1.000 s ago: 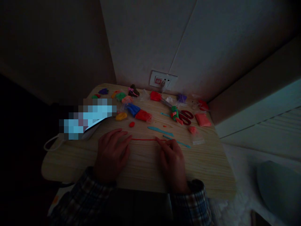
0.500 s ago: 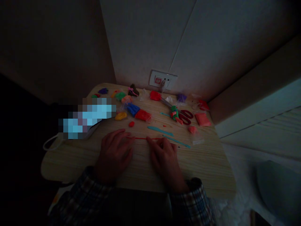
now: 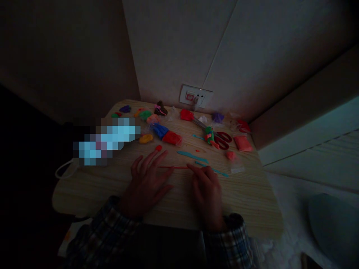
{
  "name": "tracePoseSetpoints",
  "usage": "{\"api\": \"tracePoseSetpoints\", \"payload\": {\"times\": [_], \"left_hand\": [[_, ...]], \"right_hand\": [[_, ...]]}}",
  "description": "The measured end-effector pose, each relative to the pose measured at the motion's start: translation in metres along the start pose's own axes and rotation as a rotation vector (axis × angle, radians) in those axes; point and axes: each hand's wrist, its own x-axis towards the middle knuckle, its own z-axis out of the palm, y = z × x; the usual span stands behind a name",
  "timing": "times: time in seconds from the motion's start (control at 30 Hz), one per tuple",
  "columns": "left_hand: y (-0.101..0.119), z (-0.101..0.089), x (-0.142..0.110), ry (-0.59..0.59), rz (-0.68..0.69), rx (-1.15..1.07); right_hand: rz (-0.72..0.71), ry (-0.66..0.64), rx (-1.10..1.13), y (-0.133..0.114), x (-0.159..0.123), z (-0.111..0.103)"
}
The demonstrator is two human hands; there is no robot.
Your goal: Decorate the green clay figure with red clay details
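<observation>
A thin red strand of modelling clay [image 3: 181,167] lies crosswise on the table between my hands. My left hand [image 3: 147,183] is open, fingers spread, with its index finger touching the strand and other fingers reaching over its left part. The index finger of my right hand [image 3: 206,188] is stretched out onto the strand's right end, while its other fingers are curled under. Just beyond my left fingertips sits a small red clay ball [image 3: 158,148]. Two light-blue modelling tools, a flat knife [image 3: 193,155] and a slim stick [image 3: 218,171], rest past my right hand.
Red-handled scissors [image 3: 223,141] lie at the back beside a green clay figure [image 3: 209,135]. Blue and red clay packets [image 3: 171,138], a yellow lump [image 3: 146,139] and a pink packet [image 3: 242,143] are spread about. A bright blurred object [image 3: 108,140] stands at left. Behind is a wall socket [image 3: 196,95].
My left hand has shifted right and spread its fingers more. My right hand has slid rightward along the strand. The view has moved slightly.
</observation>
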Motion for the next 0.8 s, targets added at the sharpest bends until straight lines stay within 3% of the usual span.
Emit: {"api": "tracePoseSetpoints", "payload": {"times": [0.3, 0.8], "left_hand": [[-0.0004, 0.0001, 0.0019, -0.052, -0.026, 0.004], [-0.0041, -0.0047, 0.0005, 0.016, -0.034, 0.01]], "right_hand": [[0.002, -0.015, -0.018, -0.0007, 0.0007, -0.0004], [-0.08, -0.172, -0.106, -0.0003, 0.0013, 0.0037]]}}
